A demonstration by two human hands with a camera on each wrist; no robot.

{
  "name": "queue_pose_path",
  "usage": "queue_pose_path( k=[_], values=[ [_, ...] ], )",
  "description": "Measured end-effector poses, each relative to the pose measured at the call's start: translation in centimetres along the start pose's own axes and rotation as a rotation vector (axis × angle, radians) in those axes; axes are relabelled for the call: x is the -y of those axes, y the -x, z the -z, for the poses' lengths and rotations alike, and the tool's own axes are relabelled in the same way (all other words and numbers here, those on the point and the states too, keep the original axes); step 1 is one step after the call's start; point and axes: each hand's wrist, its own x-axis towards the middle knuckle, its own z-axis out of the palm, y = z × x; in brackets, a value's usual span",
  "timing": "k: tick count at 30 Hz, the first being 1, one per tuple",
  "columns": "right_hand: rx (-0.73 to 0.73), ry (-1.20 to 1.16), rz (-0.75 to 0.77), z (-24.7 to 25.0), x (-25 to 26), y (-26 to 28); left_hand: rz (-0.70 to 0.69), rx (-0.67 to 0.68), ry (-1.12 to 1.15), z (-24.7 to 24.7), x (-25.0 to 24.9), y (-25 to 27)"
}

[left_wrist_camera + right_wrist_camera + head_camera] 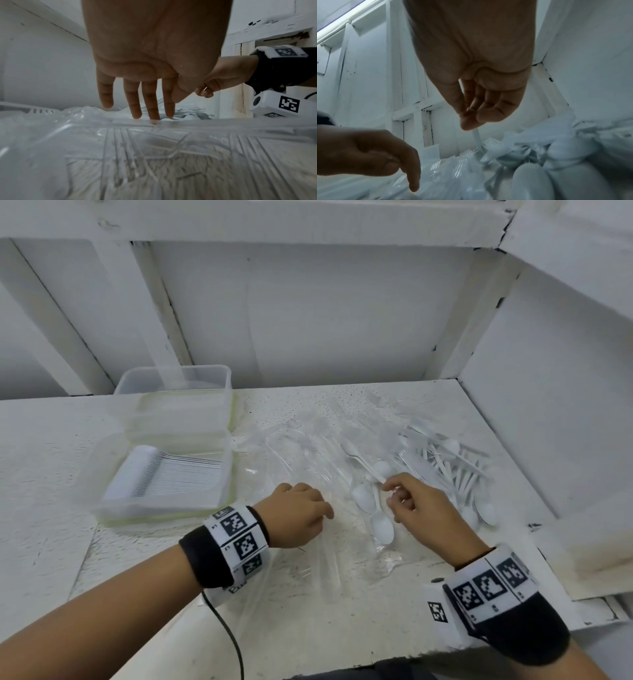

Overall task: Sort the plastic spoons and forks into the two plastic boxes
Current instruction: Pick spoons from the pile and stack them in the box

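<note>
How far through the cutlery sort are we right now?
Partly done. The near plastic box already holds a neat row of white spoons; what the far box holds is unclear. The right hand pinches a white spoon; the left hand rests on clear forks. A spoon pile remains.

Glossy white plastic spoons [442, 463], clear plastic boxes [164, 474], rough speckled painted table [51, 474]

No words or numbers can be read anywhere; the wrist bands [239, 534] carry only black-and-white square code markers, with tiny marks beneath them, perhaps characters, too small to tell.
</note>
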Motion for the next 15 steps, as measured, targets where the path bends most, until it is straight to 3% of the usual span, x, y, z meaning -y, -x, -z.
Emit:
queue_pose_path(
  k=[4, 7, 11, 13, 15],
  values=[
    [-0.041, -0.025, 0.007, 1.4, 0.4, 0.3, 0.027, -0.097, 0.015, 1.3, -0.6, -1.2],
    [0.164, 0.028, -0.08, 1.7, 0.1, 0.6, 0.06, -0.16, 0.072, 2.2, -1.1, -2.9],
    [0.395, 0.217, -0.127, 1.0, -0.5, 1.1, 0.098, -0.101, 0.112, 2.8, -1.4, -5.1],
    [0.402, 0.306, -0.101, 0.9, -0.2, 1.2, 0.123, -0.068, 0.125, 2.9, -1.2, -5.8],
    [0.314, 0.391, -0.054, 0.8, 0.4, 0.9, 0.145, -0.045, 0.133, 2.9, -1.1, -6.1]
  ],
)
